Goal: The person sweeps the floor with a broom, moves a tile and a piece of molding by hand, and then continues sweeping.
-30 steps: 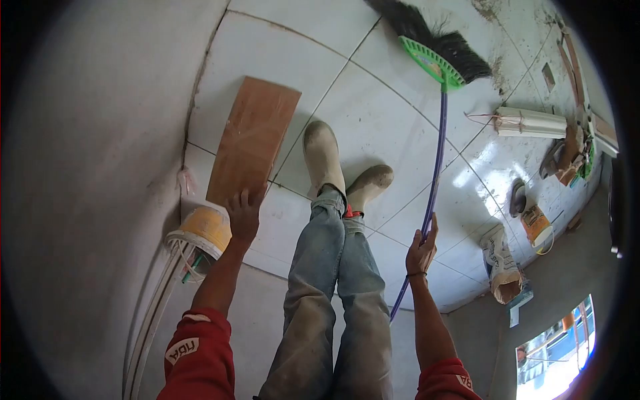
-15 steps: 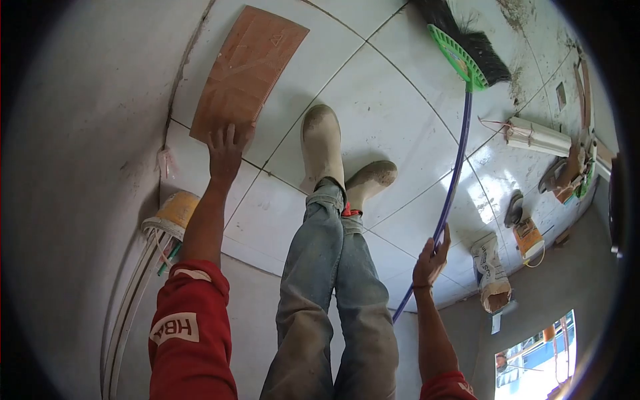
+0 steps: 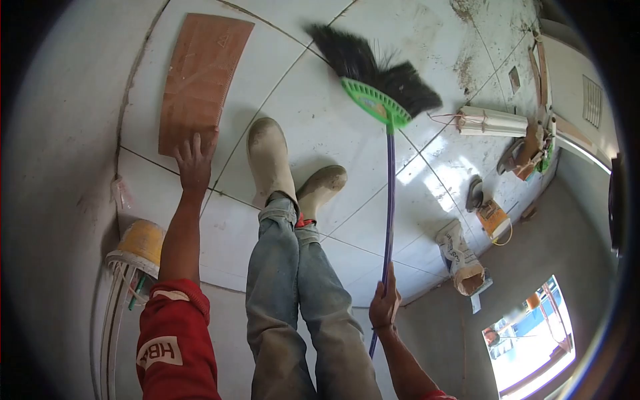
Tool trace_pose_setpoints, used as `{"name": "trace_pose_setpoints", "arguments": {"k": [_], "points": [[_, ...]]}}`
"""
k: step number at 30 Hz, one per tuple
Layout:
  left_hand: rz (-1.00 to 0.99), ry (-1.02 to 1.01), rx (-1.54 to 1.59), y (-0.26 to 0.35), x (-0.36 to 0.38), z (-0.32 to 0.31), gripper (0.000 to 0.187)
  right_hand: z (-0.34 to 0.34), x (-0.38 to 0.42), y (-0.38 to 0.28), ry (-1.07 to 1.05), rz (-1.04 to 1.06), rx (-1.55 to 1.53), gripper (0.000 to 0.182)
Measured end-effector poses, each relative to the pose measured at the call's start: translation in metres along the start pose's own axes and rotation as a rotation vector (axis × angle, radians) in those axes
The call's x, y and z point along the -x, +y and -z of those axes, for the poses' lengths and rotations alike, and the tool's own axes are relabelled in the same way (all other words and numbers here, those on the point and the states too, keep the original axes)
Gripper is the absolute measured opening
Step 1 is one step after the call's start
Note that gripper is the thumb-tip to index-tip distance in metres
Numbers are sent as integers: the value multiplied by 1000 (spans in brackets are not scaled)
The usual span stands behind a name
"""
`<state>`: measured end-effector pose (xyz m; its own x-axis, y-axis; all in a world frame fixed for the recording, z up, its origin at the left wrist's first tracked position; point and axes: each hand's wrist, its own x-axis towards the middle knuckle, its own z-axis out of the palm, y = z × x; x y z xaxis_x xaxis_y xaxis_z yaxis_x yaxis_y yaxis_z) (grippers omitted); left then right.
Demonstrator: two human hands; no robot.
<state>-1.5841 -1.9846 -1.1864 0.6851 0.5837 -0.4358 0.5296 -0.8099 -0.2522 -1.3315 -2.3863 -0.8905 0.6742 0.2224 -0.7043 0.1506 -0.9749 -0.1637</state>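
My left hand [image 3: 195, 163] is at the near edge of a flat brown piece of cardboard [image 3: 200, 73]. Its fingers are spread over the top of that edge; its grip underneath is hidden. The cardboard lies along the wall at the left. My right hand [image 3: 385, 300] is closed round the purple handle of a broom [image 3: 391, 193]. At the handle's far end, the green head with black bristles [image 3: 373, 73] is over the white tiles, right of the cardboard, its bristles slightly blurred.
My boots [image 3: 270, 157] stand between cardboard and broom. A yellow bucket [image 3: 141, 243] is by the left wall. To the right lie a white bundle [image 3: 493, 122], a paper sack [image 3: 460, 257] and an orange-and-white container [image 3: 495, 220]. Dirt marks the far tiles [image 3: 467, 67].
The broom head has swept left and nearer to me, and its handle is more upright in view. My left hand stays at the cardboard's edge. The whole view has shifted.
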Motion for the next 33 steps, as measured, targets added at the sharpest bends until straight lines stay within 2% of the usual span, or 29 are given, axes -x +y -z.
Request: {"name": "trace_pose_setpoints", "arguments": {"k": [3,5,6,8,10,11,12,14,15,16,17,18,19,20,21,24,25,26,27,28,30,31,33], "points": [[23,-48,19,4,-3,7,83,3,-55,-44,-26,-49,-77,58],[22,-15,40,5,-7,4,83,11,-106,-73,67,67,-61,59],[29,13,59,5,-9,3,83,15,-139,-83,199,268,-31,59],[18,-1,77,3,-11,11,85,34,-191,-117,304,397,-18,57],[-3,-4,94,2,-11,26,88,58,-220,-146,296,318,-46,55],[14,-60,129,2,-7,36,89,68,-230,-154,364,398,-85,53],[26,-113,168,3,-4,51,92,81,-231,-159,437,477,-119,52],[116,-240,265,9,9,97,93,99,-195,-157,405,392,-194,50],[154,-236,413,12,22,114,91,102,-171,-147,351,354,-216,50],[193,-231,560,16,41,122,90,99,-147,-133,450,485,-192,51],[255,-310,651,23,69,116,89,100,-109,-126,357,355,-218,53],[317,-393,739,28,100,108,88,98,-73,-113,186,133,-257,55],[252,-436,898,27,129,116,86,87,-45,-98,280,228,-211,58],[175,-348,969,34,159,138,83,77,-13,-81,168,116,-209,59],[242,-463,1200,39,177,180,81,70,2,-69,53,3,-211,61],[308,-703,1347,48,212,315,77,57,-7,-57,-12,-25,-221,63],[332,-787,1403,51,216,358,77,66,-31,-65,-4,-27,-212,64],[144,-692,1263,55,229,366,76,80,-60,-77,106,59,-255,63],[-41,-595,1120,58,243,375,75,112,-87,-100,125,96,-292,63],[-81,-588,1101,60,245,393,75,145,-107,-122,130,73,-331,64],[-23,-492,930,57,238,430,66,200,-103,-142,212,68,-393,61],[-64,-467,916,49,235,432,66,231,-99,-150,256,89,-425,59],[267,-537,1214,32,229,417,55,277,-56,-142,141,-16,-512,57]]}}
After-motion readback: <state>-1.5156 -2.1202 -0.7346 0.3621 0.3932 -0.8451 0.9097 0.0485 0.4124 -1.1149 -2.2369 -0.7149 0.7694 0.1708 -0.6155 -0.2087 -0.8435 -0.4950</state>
